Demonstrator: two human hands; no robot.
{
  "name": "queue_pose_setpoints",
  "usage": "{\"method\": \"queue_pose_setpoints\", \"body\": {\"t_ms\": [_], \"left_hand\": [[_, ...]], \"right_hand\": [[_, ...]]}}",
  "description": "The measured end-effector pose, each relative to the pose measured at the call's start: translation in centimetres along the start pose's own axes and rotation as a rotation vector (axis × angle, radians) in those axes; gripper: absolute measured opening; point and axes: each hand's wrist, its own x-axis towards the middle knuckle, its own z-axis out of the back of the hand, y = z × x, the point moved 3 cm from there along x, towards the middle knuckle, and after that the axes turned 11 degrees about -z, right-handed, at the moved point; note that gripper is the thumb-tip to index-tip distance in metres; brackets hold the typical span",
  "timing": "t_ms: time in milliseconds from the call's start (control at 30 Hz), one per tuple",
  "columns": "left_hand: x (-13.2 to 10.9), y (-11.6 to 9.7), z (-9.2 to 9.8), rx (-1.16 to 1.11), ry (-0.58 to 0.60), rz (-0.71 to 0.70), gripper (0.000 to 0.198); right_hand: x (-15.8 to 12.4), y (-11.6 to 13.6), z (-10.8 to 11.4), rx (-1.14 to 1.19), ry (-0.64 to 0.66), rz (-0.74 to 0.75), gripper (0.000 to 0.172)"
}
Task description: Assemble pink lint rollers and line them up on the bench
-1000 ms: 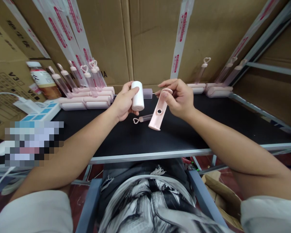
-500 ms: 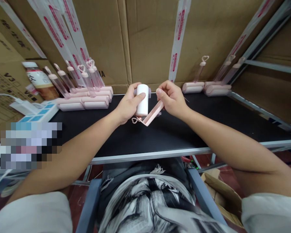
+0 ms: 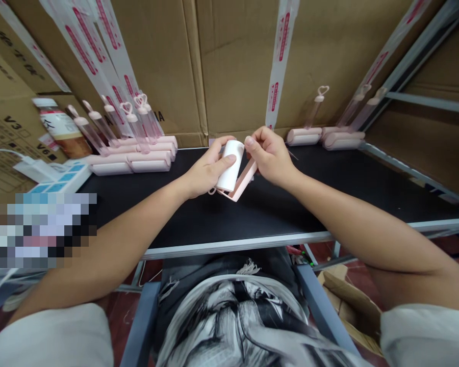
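Note:
Over the middle of the black table, my left hand (image 3: 204,173) is closed around a white lint roll (image 3: 230,165), thumb across its front. My right hand (image 3: 270,155) pinches the upper end of a pink, trough-shaped lint roller cover (image 3: 244,184). The cover slants down to the left, and its lower end meets the bottom of the roll. A small pink loop (image 3: 212,191) peeks out below my left hand; the rest of that handle is hidden.
Several pink lint rollers (image 3: 149,162) with clear handles stand at the back left, and more lint rollers (image 3: 305,136) at the back right. A drink bottle (image 3: 63,127) and a power strip (image 3: 67,178) are at the left. Cardboard (image 3: 237,66) walls the back.
The white roll has tilted to the right and come closer to the pink cover, now partly overlapping it. My left hand has shifted slightly right; my right hand has hardly moved.

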Motion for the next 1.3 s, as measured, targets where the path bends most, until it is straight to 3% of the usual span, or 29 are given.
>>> {"method": "queue_pose_setpoints", "body": {"t_ms": [167,333,700,1000,1300], "left_hand": [[-0.2,-0.1,0.2,0.026,0.073,-0.020,0.052],[-0.2,-0.2,0.3,0.088,0.074,0.010,0.052],[0.6,0.0,1.0,0.237,0.313,-0.107,0.075],[1.1,0.6,1.2,0.215,0.362,-0.258,0.072],[0.8,1.5,1.0,0.366,0.473,-0.326,0.090]], "right_hand": [[0.2,-0.1,-0.5,0.067,0.011,-0.015,0.062],[0.4,-0.2,-0.8,0.036,0.001,0.000,0.066],[0.5,0.7,-0.7,0.051,-0.042,-0.001,0.067],[0.7,0.2,-0.4,-0.046,-0.092,-0.002,0.072],[0.0,0.4,-0.5,-0.160,-0.135,0.077,0.069]]}}
